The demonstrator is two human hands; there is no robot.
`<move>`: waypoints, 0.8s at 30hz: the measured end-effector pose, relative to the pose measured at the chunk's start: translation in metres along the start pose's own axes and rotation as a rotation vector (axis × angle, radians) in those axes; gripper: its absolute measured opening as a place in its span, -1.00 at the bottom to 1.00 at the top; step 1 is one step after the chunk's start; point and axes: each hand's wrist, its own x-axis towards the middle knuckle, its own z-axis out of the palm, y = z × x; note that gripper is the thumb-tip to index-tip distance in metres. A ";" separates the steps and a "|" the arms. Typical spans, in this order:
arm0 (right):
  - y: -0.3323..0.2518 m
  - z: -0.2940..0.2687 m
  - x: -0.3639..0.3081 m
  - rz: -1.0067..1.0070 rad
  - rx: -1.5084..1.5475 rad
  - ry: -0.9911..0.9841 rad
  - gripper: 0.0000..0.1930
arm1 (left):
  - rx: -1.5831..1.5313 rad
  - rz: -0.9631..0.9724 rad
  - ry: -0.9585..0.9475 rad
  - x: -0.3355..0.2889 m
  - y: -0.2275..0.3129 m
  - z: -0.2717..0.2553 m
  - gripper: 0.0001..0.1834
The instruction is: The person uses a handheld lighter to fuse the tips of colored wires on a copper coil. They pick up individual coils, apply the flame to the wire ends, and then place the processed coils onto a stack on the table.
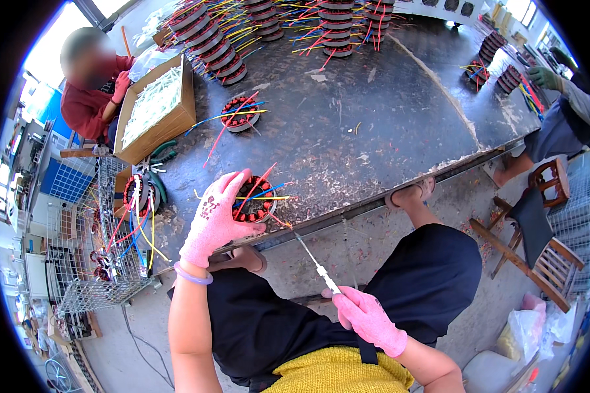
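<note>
My left hand (215, 213), in a pink glove, grips a motor stator (253, 216) by its left rim at the near edge of the table. The stator is a ring with red-and-black windings; red, blue and yellow wires stick out to its right. My right hand (368, 317), also gloved in pink, is closed round the white handle of a slim tool (320, 268) with a thin metal shaft. The shaft points up and left, its tip close to the end of a short wire from the stator. Whether tip and wire touch, I cannot tell.
Another stator (240, 114) lies farther back on the dark table (347, 131). Tall stator stacks (206, 39) stand behind. At left are a carton of white pieces (157, 108), green-handled pliers (160, 154) and more wired stators (143, 195). Co-workers sit at left and right.
</note>
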 end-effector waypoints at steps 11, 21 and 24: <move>0.004 -0.001 0.001 0.005 0.068 -0.005 -0.65 | 0.004 0.000 0.006 0.000 -0.003 0.002 0.09; -0.002 0.000 -0.001 0.001 -0.011 0.021 -0.68 | 0.027 -0.002 -0.010 -0.002 -0.004 0.000 0.11; -0.006 0.000 -0.002 0.011 -0.016 0.014 -0.67 | 0.013 -0.007 -0.025 -0.001 -0.003 -0.001 0.11</move>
